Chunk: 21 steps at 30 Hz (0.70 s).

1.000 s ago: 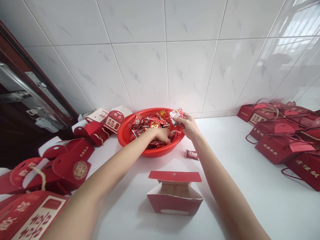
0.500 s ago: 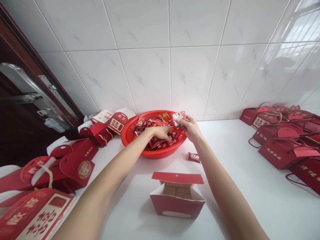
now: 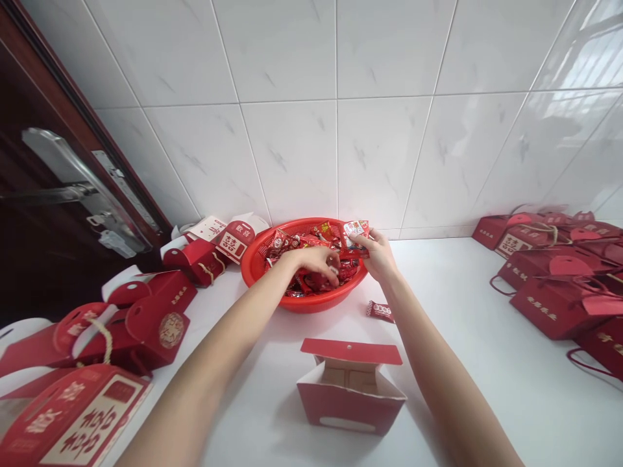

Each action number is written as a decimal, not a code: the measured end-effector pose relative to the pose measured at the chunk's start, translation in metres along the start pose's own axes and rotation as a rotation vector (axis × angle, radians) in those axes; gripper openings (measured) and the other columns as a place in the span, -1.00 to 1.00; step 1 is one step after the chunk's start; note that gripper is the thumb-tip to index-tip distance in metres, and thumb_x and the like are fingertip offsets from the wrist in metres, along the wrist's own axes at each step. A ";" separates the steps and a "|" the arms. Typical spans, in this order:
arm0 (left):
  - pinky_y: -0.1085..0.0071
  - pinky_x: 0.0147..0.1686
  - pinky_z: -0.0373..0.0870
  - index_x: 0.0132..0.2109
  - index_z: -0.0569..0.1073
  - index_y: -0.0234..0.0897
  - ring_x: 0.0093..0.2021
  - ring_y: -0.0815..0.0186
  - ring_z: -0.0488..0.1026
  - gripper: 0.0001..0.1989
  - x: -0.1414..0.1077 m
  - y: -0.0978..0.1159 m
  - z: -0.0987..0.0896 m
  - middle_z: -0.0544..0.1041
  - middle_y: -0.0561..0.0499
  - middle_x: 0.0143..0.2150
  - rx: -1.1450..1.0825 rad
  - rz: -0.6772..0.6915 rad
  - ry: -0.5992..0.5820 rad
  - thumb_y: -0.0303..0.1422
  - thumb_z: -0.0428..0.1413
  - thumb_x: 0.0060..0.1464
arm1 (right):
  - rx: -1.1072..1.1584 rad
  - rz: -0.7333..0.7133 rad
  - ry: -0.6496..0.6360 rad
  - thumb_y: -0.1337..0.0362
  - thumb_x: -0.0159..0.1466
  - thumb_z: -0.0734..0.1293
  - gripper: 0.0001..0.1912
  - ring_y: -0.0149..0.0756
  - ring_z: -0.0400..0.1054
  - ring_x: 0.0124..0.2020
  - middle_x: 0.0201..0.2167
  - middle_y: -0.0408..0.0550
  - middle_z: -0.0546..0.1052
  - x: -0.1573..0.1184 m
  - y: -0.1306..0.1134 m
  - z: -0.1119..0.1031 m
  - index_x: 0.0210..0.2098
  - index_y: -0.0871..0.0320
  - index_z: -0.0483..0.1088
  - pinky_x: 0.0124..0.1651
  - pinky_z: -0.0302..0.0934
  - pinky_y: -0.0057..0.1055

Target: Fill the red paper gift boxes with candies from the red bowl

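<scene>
Left hand (image 3: 316,261) down in the red basket (image 3: 311,303), fingers bent and fairly narrow over the heap of wrapped sweets (image 3: 287,240). Something dark red shows at the fingertips; cannot tell whether it is gripped or only touched. Right hand (image 3: 382,255) at the basket's right side, thumb and fingers closed on a red-and-white packet (image 3: 356,232), printed face partly visible.

Step in hand, by my reading: sorting through the sweets and picking with the left, while the right holds what it has. Next move, same caution: calls for the left fingertips to pinch one piece free of its neighbours, with the right keeping its hold. Anything bound for the open carton (image 3: 350,408) would need carrying back toward the body and in past the raised flap.

Positions: sweets under and around the left hand; carton on the body side of both hands, upright on the white tabletop (image 3: 263,389), mouth open; one loose sweet (image 3: 379,311) on the body side of the right hand, just beside the forearm, partly covered.

Counts: basket, one. Open carton in front, one. Loose sweet on the tabletop, one. Packet in right hand, at least one; overlap possible. Basket sweets, many, too heaped to count. Left of the left hand, red gift boxes (image 3: 170,295), at least five. Well right of the right hand, more red boxes (image 3: 549,311), at least five, overlapping.
</scene>
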<state>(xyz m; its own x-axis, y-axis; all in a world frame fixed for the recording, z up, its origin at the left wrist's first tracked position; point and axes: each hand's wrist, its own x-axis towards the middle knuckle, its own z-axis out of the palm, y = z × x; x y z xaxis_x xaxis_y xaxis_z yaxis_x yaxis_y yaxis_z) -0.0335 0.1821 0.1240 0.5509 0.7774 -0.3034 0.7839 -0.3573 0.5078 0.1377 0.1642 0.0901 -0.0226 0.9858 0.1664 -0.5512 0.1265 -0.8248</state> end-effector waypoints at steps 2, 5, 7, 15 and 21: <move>0.38 -0.35 0.34 -0.16 0.55 -0.23 -0.35 0.19 0.51 -0.60 -0.002 0.008 0.007 0.56 0.07 -0.40 0.045 -0.054 -0.126 -0.33 0.30 -0.27 | -0.006 -0.005 -0.004 0.30 -0.13 0.59 -0.64 -0.26 0.51 -0.44 -0.46 -0.13 0.61 0.000 0.001 0.000 -0.39 0.12 0.42 -0.30 0.43 -0.31; 0.35 -0.41 0.34 -0.13 0.54 -0.20 -0.40 0.16 0.51 -0.63 -0.002 0.015 0.015 0.54 0.06 -0.44 0.083 -0.078 -0.176 -0.36 0.22 -0.20 | -0.015 -0.014 -0.012 0.29 -0.13 0.59 -0.64 -0.23 0.52 -0.44 -0.47 -0.12 0.61 0.000 0.001 -0.001 -0.39 0.12 0.42 -0.29 0.44 -0.29; 0.35 -0.40 0.36 -0.13 0.52 -0.20 -0.37 0.13 0.52 -0.65 0.001 0.015 0.020 0.56 0.02 -0.40 0.148 -0.019 -0.138 -0.38 0.18 -0.17 | -0.016 -0.018 -0.012 0.28 -0.13 0.60 -0.64 -0.25 0.51 -0.45 -0.46 -0.12 0.61 0.000 0.001 0.000 -0.39 0.13 0.42 -0.29 0.44 -0.30; 0.27 -0.28 0.40 -0.16 0.43 -0.24 -0.26 0.07 0.51 -0.71 0.006 0.024 0.028 0.56 -0.11 -0.25 0.394 0.101 -0.024 -0.40 0.15 -0.11 | -0.023 -0.017 -0.012 0.28 -0.14 0.61 -0.64 -0.27 0.51 -0.44 -0.46 -0.14 0.62 -0.001 0.001 -0.001 -0.41 0.12 0.42 -0.30 0.44 -0.32; 0.34 -0.38 0.36 -0.09 0.40 -0.20 -0.33 0.16 0.47 -0.63 0.003 0.019 0.024 0.50 0.00 -0.28 0.262 0.058 -0.116 -0.39 0.17 -0.14 | -0.014 -0.016 -0.015 0.29 -0.12 0.59 -0.67 -0.27 0.52 -0.41 -0.43 -0.12 0.63 0.000 0.002 0.000 -0.40 0.13 0.45 -0.26 0.44 -0.34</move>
<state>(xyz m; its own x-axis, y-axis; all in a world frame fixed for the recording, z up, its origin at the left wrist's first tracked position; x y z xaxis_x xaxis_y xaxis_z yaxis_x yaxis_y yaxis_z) -0.0098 0.1656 0.1138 0.6140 0.6930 -0.3777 0.7892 -0.5323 0.3062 0.1372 0.1645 0.0885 -0.0266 0.9819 0.1874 -0.5395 0.1437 -0.8296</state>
